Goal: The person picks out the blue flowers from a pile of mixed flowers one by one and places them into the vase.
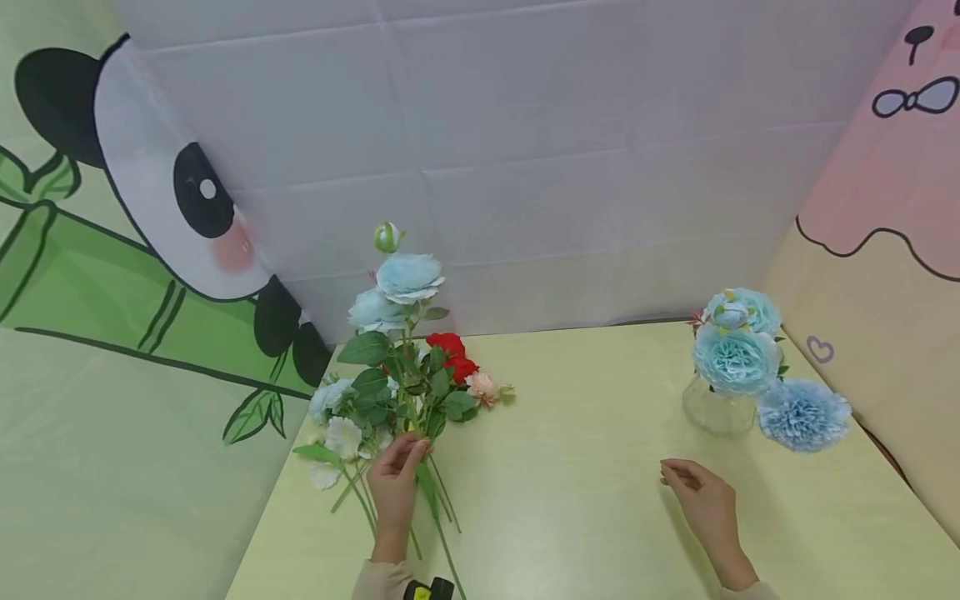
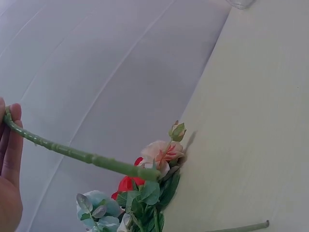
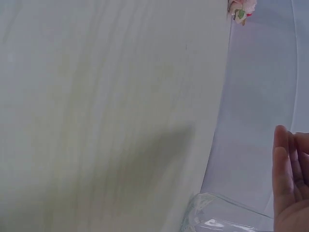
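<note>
Head view: left hand (image 1: 395, 482) near the worktop's (image 1: 585, 500) left edge, fingers and thumb pinched round the stem of a tall blue flower stem (image 1: 408, 283), which stands roughly upright, its two blue blooms and a green bud raised above the rest. Around that hand lies a loose pile of flowers (image 1: 390, 400) on the worktop's left side: white, red and pale pink heads with green leaves, stems pointing toward the near edge. Left wrist view: the gripped green stem (image 2: 82, 155) crosses the fingertips (image 2: 12, 140); pink rose (image 2: 161, 153) and red bloom (image 2: 128, 184) below it. Right hand (image 1: 697, 496) rests low over the worktop's right half, fingers loosely curled, holding nothing. Glass vase (image 1: 716, 412) stands near the far right corner, just beyond that hand, already holding blue flowers (image 1: 738, 358). Right wrist view: vase rim (image 3: 227, 215) beside the relaxed fingers (image 3: 287, 169).
</note>
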`<state>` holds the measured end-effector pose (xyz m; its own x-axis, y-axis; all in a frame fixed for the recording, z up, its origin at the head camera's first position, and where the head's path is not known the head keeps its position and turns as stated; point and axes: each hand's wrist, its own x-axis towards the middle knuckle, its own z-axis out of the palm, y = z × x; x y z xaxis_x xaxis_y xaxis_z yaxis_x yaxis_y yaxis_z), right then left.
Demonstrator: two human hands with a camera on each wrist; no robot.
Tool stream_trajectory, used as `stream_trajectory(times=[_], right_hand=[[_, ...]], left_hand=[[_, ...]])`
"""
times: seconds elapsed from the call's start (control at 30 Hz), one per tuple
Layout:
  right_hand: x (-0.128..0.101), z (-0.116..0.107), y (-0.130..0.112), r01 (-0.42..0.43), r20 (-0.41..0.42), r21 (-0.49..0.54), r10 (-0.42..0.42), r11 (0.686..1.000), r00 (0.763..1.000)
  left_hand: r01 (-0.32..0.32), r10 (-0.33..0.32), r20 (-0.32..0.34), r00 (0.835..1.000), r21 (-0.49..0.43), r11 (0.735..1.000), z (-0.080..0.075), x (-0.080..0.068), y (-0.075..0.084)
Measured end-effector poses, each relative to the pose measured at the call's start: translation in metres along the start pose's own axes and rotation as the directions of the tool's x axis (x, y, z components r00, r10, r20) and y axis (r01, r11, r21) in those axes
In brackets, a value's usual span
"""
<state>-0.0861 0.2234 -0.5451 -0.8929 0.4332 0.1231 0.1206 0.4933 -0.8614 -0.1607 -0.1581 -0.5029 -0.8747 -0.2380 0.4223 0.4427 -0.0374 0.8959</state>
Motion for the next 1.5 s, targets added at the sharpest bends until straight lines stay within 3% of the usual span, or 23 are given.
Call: stream_trajectory(times=[0.07,0.2,0.47,0.5,0.7,0.73,0.83,0.93,1.0,1.03,1.1,1.2,1.27,1.4,1.5], right_hand=[[0.0,0.0,0.001,-0.001,-0.002,-0.006,0.001,1.0,1.0],[-0.001,0.0,0.002,0.0,-0.011,-0.01,0.0,1.0,1.0],[-0.002,0.0,0.002,-0.013,0.003,0.018,0.013,1.0,1.0],[-0.002,0.001,0.001,-0.014,0.003,0.021,0.014,1.0,1.0],[-0.004,0.006,-0.004,0.055,-0.05,0.103,-0.05,0.993,0.997],[-0.004,0.007,-0.005,0.071,-0.058,0.115,-0.065,0.991,0.996],[0.004,0.017,0.01,0.179,-0.103,0.162,-0.164,0.97,0.981],[0.019,0.034,0.048,0.224,-0.116,0.153,-0.208,0.962,0.971],[0.025,0.041,0.06,0.249,-0.105,0.187,-0.232,0.95,0.967],[0.027,0.043,0.065,0.296,-0.104,0.24,-0.278,0.925,0.955],[0.018,0.035,0.035,0.275,-0.073,0.302,-0.265,0.913,0.961],[0.003,0.02,-0.022,0.304,-0.065,0.379,-0.303,0.874,0.951],[-0.005,0.013,-0.054,0.294,-0.068,0.374,-0.29,0.88,0.955],[-0.007,0.011,-0.077,0.338,-0.054,0.422,-0.349,0.841,0.935],[-0.006,0.009,-0.09,0.308,-0.015,0.47,-0.341,0.828,0.94]], left_hand=[[0.023,-0.023,0.006,1.0,-0.015,1.0,0.003,-0.002,0.001],[0.004,0.0,0.052,0.999,-0.066,0.998,0.007,-0.007,0.002],[-0.128,0.148,0.131,0.98,-0.145,0.981,0.017,-0.009,-0.004],[-0.154,0.181,0.141,0.973,-0.181,0.971,0.016,-0.008,-0.014],[-0.142,0.172,0.179,0.969,-0.17,0.975,0.023,-0.014,-0.012],[-0.133,0.158,0.182,0.971,-0.142,0.981,0.028,-0.016,-0.001],[-0.152,0.178,0.203,0.963,-0.14,0.978,0.036,-0.021,0.002],[-0.167,0.183,0.225,0.957,-0.087,0.982,0.044,-0.026,0.005],[-0.181,0.186,0.242,0.952,-0.043,0.983,0.047,-0.028,0.005],[-0.201,0.202,0.253,0.946,-0.03,0.979,0.048,-0.029,0.005],[-0.211,0.205,0.271,0.941,-0.006,0.977,0.05,-0.031,0.004],[-0.222,0.211,0.293,0.933,0.004,0.975,0.053,-0.032,0.01],[-0.221,0.204,0.3,0.932,0.025,0.975,0.055,-0.033,0.017],[-0.252,0.223,0.311,0.924,0.056,0.966,0.06,-0.034,0.026],[-0.281,0.244,0.32,0.916,0.073,0.957,0.063,-0.036,0.028]])
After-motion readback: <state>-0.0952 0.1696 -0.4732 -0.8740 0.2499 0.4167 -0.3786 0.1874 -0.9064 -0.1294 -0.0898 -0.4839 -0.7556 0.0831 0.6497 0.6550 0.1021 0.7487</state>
